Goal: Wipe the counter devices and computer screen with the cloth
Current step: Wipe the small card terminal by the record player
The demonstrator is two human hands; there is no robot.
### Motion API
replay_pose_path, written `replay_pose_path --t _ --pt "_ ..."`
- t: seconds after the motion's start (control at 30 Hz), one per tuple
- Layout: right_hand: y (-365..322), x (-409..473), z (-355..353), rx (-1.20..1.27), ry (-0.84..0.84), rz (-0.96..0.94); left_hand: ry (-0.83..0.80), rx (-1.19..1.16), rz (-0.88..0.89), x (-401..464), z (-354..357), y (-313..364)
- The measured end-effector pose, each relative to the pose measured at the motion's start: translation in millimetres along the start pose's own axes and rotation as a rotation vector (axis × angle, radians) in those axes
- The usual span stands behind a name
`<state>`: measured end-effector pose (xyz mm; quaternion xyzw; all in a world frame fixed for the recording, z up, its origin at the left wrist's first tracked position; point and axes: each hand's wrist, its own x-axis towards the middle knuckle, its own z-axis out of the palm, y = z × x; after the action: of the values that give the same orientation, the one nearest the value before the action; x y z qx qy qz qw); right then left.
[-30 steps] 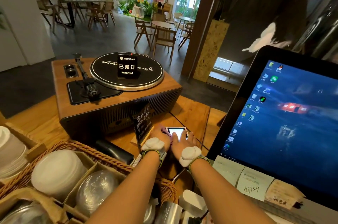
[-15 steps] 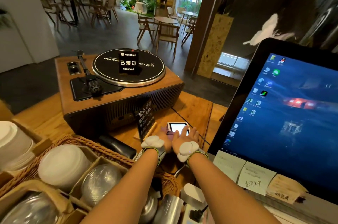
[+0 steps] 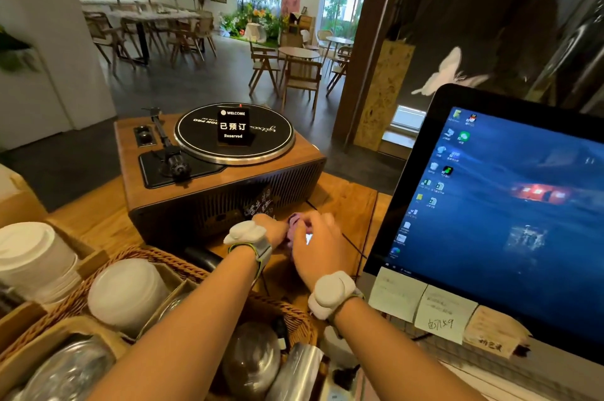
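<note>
I had the cloth (image 3: 295,221) pinched in both hands (image 3: 322,245) over the small lit device (image 3: 309,238) — computer screen (image 3: 510,204) next, w/ a light touch.

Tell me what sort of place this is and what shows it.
Most likely a café, seen from its service counter. Dining tables and chairs fill the room beyond, a "Reserved" sign stands on the record player, and stacked takeaway cup lids sit in a wicker basket.
</note>
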<state>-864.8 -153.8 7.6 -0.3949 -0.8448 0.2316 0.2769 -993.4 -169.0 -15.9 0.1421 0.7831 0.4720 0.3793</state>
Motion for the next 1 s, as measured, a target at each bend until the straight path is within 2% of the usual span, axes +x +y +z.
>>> replay_pose_path --t 0.03,0.07,0.1,0.13,0.17,0.23,0.33,0.5,0.6,0.73,0.9,1.0 --pt "-4.9 -3.6 -0.8 0.039 -0.057 0.019 -0.025 -0.008 -0.024 -1.2 1.9 3.7" --pt "-6.9 -4.9 2.9 0.063 -0.11 0.056 -0.011 -0.083 0.008 -16.0 1.4 10.3" --pt "-7.2 -5.5 4.8 0.075 -0.146 0.1 0.002 -0.026 0.025 -17.4 5.5 12.4" --pt "-6.5 -6.6 4.0 0.069 -0.168 0.154 0.04 -0.083 0.051 -21.3 6.5 9.7" --pt "-3.6 -5.7 6.1 0.074 -0.184 0.175 0.015 0.031 0.06 -21.0 9.5 9.5" --pt "5.5 -5.3 3.9 0.078 -0.218 0.188 -0.064 0.043 -0.008 -30.3 13.5 9.2" --pt "15.4 -7.9 -9.3 0.014 -0.222 0.207 -0.164 0.123 0.031 -42.4 14.9 7.9" --pt "26.3 -10.8 -14.6 -0.129 -0.257 0.2 -0.098 0.3 0.205 -26.9 17.3 -2.3" --pt "28.5 -13.1 -17.2 -0.31 -0.334 0.177 -0.088 0.41 0.259 -25.8 16.4 -6.8" --pt "32.8 -13.8 -17.8 -0.47 -0.398 0.133 -0.151 0.337 0.214 -21.6 12.9 -15.6" --pt "27.4 -27.2 -6.5 -0.299 -0.336 0.212 -0.239 0.357 0.161 -26.4 10.5 -13.0" --pt "26.4 -30.2 -0.8 -0.305 -0.364 0.199 -0.341 0.397 0.124 -30.5 14.3 -8.5"
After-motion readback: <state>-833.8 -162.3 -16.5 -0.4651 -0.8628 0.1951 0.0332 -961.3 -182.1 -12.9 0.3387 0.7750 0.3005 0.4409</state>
